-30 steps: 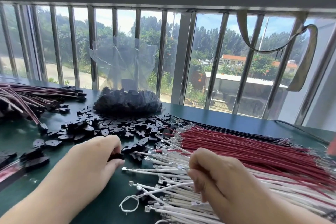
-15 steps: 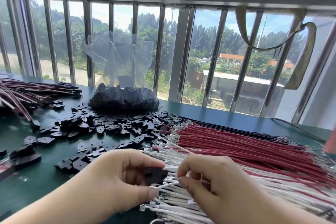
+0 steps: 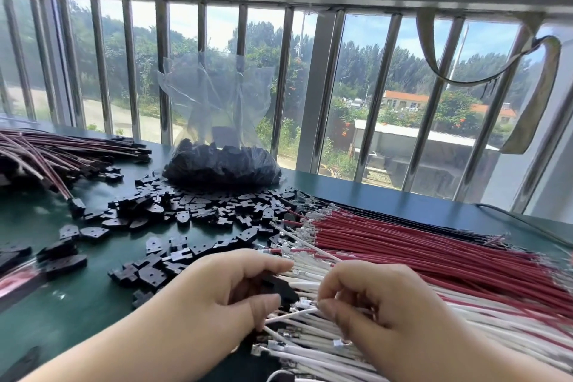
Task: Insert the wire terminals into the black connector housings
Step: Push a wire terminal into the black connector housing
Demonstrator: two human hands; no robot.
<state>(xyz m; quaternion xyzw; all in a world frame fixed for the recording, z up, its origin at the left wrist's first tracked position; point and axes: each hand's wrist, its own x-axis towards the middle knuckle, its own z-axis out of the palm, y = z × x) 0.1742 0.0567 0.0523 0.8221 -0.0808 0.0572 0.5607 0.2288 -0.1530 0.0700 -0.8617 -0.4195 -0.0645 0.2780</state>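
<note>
My left hand grips a black connector housing between thumb and fingers, low in the middle of the view. My right hand pinches a white wire just behind its metal terminal, which sits at the housing's right edge. Whether the terminal is inside the housing I cannot tell. Beneath both hands lies a bundle of white wires with terminals, and red wires lie beyond it.
Loose black housings are scattered over the green table. A clear plastic bag of housings stands at the back by the barred window. Finished wire assemblies are piled at far left.
My left hand took a black housing from the table and brought it right. My right hand lifted one white wire from the bundle, and its terminal now meets the housing.
</note>
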